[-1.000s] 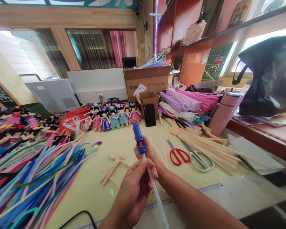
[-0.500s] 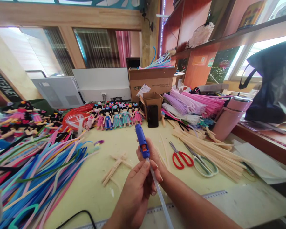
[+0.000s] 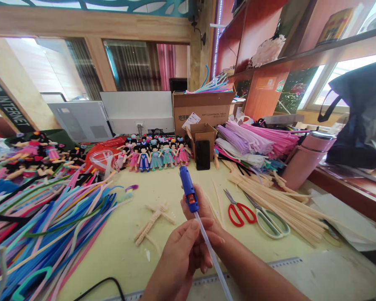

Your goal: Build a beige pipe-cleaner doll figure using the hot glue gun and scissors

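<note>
My right hand (image 3: 203, 209) grips a blue glue gun (image 3: 188, 190) that points up and away from me over the yellow table (image 3: 119, 246). A clear glue stick (image 3: 213, 261) sticks out of its back toward me. My left hand (image 3: 183, 255) pinches that stick between thumb and fingers just behind the gun. A beige pipe-cleaner figure (image 3: 152, 221) lies on the table left of my hands.
Colourful pipe cleaners (image 3: 44, 234) are heaped at left. Finished dolls (image 3: 153, 155) line the back beside a black phone (image 3: 202, 154) and cardboard boxes (image 3: 203, 109). Red scissors (image 3: 240, 211), green scissors (image 3: 269, 219), beige stems (image 3: 282, 200) and a pink bottle (image 3: 305, 161) lie right.
The view has shifted slightly. My left hand has slid a little back along the glue stick; the glue gun stays held upright in my right hand.
</note>
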The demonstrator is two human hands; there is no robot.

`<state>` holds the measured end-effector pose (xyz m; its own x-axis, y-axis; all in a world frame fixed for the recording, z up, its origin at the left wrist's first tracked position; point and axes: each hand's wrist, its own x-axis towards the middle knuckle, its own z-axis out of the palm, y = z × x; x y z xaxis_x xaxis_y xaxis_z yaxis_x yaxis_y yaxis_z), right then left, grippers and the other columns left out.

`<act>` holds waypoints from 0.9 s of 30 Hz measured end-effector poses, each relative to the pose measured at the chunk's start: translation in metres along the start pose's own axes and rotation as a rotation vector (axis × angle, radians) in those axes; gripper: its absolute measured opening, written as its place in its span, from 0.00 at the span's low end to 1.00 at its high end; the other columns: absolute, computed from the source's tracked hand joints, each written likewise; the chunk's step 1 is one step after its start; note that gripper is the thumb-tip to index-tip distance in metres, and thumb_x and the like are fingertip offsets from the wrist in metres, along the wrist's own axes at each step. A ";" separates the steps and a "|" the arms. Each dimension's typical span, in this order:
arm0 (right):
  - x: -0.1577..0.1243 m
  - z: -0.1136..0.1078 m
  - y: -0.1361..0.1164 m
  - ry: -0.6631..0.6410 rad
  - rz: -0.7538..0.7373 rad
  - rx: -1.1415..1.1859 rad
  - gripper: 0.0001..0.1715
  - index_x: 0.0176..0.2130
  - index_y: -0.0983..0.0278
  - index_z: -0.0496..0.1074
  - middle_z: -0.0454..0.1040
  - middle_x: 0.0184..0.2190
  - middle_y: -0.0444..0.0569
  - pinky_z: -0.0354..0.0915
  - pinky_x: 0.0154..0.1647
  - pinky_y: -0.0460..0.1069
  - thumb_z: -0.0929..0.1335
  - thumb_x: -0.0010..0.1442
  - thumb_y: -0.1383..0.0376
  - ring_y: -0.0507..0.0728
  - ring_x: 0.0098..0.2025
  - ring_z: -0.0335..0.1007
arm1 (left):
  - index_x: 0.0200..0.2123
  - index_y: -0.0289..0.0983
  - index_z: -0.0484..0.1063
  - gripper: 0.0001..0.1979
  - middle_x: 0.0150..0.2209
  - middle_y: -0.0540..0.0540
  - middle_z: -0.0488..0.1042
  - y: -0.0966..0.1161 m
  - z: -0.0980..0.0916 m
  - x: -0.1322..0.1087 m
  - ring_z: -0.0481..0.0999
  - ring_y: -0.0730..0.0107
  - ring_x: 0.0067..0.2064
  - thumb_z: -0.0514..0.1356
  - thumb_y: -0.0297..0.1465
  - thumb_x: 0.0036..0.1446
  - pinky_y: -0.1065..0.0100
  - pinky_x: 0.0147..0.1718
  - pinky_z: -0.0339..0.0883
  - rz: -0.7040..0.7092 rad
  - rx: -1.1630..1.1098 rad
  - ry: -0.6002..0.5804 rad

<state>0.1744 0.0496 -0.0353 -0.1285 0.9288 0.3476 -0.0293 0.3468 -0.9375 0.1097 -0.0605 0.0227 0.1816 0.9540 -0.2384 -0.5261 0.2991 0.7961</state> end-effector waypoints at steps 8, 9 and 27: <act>-0.003 -0.003 -0.008 0.075 -0.272 -0.212 0.17 0.45 0.58 0.68 0.68 0.24 0.39 0.62 0.26 0.46 0.66 0.54 0.69 0.52 0.25 0.64 | 0.30 0.33 0.74 0.21 0.21 0.47 0.76 -0.010 -0.008 -0.003 0.65 0.79 0.18 0.65 0.47 0.53 0.75 0.19 0.53 -0.026 0.066 -0.087; -0.003 -0.002 -0.008 0.079 -0.284 -0.217 0.17 0.45 0.59 0.67 0.68 0.24 0.39 0.62 0.25 0.46 0.66 0.54 0.69 0.52 0.25 0.65 | 0.30 0.33 0.74 0.20 0.21 0.47 0.76 -0.008 -0.008 -0.002 0.65 0.80 0.18 0.65 0.47 0.53 0.75 0.20 0.53 -0.025 0.064 -0.085; -0.007 0.002 -0.009 0.099 -0.235 -0.177 0.16 0.45 0.60 0.68 0.69 0.26 0.40 0.60 0.25 0.46 0.66 0.55 0.66 0.50 0.23 0.63 | 0.30 0.33 0.73 0.18 0.22 0.47 0.76 0.000 -0.003 -0.006 0.66 0.80 0.18 0.65 0.44 0.56 0.76 0.19 0.56 -0.053 0.008 -0.133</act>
<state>0.1740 0.0397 -0.0298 -0.0411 0.8258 0.5625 0.1277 0.5627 -0.8167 0.1063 -0.0662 0.0221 0.3179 0.9258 -0.2046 -0.5066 0.3482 0.7888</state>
